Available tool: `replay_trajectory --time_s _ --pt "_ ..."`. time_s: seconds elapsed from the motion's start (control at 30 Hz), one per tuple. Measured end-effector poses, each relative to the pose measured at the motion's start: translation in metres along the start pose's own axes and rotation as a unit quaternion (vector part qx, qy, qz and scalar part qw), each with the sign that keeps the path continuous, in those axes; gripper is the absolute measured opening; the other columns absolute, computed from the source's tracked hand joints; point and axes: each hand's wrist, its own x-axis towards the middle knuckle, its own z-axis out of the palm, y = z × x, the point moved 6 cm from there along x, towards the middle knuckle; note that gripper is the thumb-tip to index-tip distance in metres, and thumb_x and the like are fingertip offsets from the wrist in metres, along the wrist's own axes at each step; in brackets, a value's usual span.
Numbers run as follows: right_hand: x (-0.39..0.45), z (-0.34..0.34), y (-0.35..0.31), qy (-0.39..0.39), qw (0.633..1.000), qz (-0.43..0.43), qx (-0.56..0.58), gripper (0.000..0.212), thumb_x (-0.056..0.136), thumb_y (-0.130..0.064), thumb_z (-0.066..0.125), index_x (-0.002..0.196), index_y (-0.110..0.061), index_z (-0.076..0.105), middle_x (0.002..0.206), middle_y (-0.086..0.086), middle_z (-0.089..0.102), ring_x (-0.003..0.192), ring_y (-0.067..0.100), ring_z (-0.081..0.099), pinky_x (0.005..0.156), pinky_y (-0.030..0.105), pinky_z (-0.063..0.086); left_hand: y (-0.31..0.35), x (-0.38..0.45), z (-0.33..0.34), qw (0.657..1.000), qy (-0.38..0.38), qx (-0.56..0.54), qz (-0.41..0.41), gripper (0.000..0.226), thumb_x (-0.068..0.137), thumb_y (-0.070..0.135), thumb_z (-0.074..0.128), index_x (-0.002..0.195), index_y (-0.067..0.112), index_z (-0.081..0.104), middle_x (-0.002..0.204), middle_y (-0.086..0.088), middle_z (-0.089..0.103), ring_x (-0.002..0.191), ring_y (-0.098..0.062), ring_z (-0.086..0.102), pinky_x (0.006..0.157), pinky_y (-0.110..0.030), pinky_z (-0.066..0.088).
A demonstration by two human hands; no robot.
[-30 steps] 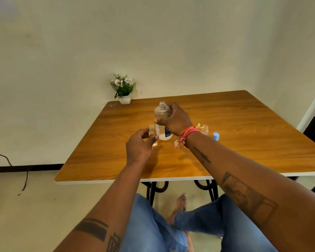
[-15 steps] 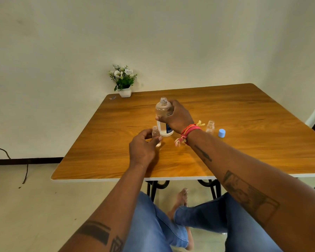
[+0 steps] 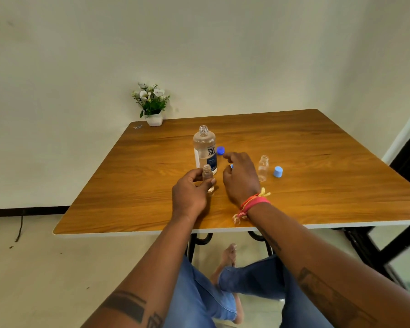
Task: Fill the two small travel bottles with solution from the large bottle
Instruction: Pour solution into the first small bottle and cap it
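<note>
**One Little Bottle in My Hand, Caps Off**

My left hand (image 3: pixel 189 192) is closest to me. It holds 1 small bottle (image 3: pixel 207 177) with my thumb and fingers pinched around it, and its top is open. I think this bottle may be filled now, but I cannot tell how full it is. It needs its cap next.

My right hand (image 3: pixel 240 176) is just beside it, over the table (image 3: pixel 128 197). Its fingers are loosely curled and hold nothing. A tiny bit of blue (image 3: pixel 232 166) peeks out by my fingers. It may be a cap, but I cannot tell.

A bit to the right stands the other small bottle (image 3: pixel 263 168), open and looking empty, so I think it needs filling. A light blue cap (image 3: pixel 278 171) sits just beside it.

Farther back stands the large bottle (image 3: pixel 205 149), upright with its top off. Nobody touches it. Its dark blue cap (image 3: pixel 220 150) lies beside it.

A flower pot (image 3: pixel 153 107) sits at the far corner.
</note>
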Motion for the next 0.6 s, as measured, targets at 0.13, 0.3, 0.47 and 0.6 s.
replay_trajectory --time_s 0.13,0.3,0.47,0.6 --pt "-0.002 0.010 0.015 -0.030 0.997 0.015 -0.070 0.050 0.099 -0.021 0.060 0.147 -0.013 0.047 0.139 0.013 0.044 0.125 0.029 0.051 0.103 0.038 0.046 -0.001 -0.002 0.007 1.000 -0.011 0.005 0.006 0.036 0.086 0.034 0.078 0.121 0.030 0.071 0.109 0.014 0.072 0.086 0.007 0.057 0.069 -0.005 0.038" --pt "0.002 0.016 0.022 -0.049 0.995 0.027 -0.081 0.055 0.098 -0.022 0.063 0.148 -0.012 0.044 0.141 0.016 0.040 0.123 0.033 0.054 0.100 0.042 0.050 -0.003 0.001 0.009 1.000 -0.012 0.009 0.009 0.036 0.086 0.036 0.078 0.121 0.032 0.070 0.109 0.015 0.071 0.096 -0.003 0.061 0.073 -0.011 0.041" --pt "0.009 0.012 0.025 -0.027 0.996 0.027 -0.082 0.050 0.099 -0.015 0.060 0.147 -0.013 0.045 0.141 0.014 0.039 0.118 0.031 0.057 0.096 0.039 0.051 -0.006 0.001 0.011 1.000 -0.013 0.007 0.010 0.039 0.086 0.036 0.078 0.123 0.031 0.070 0.109 0.017 0.070 0.094 0.001 0.059 0.073 -0.009 0.040" --pt "0.015 0.017 0.023 -0.052 0.991 0.026 -0.117 0.053 0.100 -0.011 0.056 0.151 -0.015 0.040 0.145 0.017 0.037 0.121 0.034 0.055 0.093 0.040 0.050 -0.006 0.002 0.011 1.000 -0.010 0.011 0.016 0.040 0.086 0.037 0.077 0.125 0.031 0.069 0.111 0.016 0.071 0.098 -0.003 0.062 0.074 -0.010 0.041"
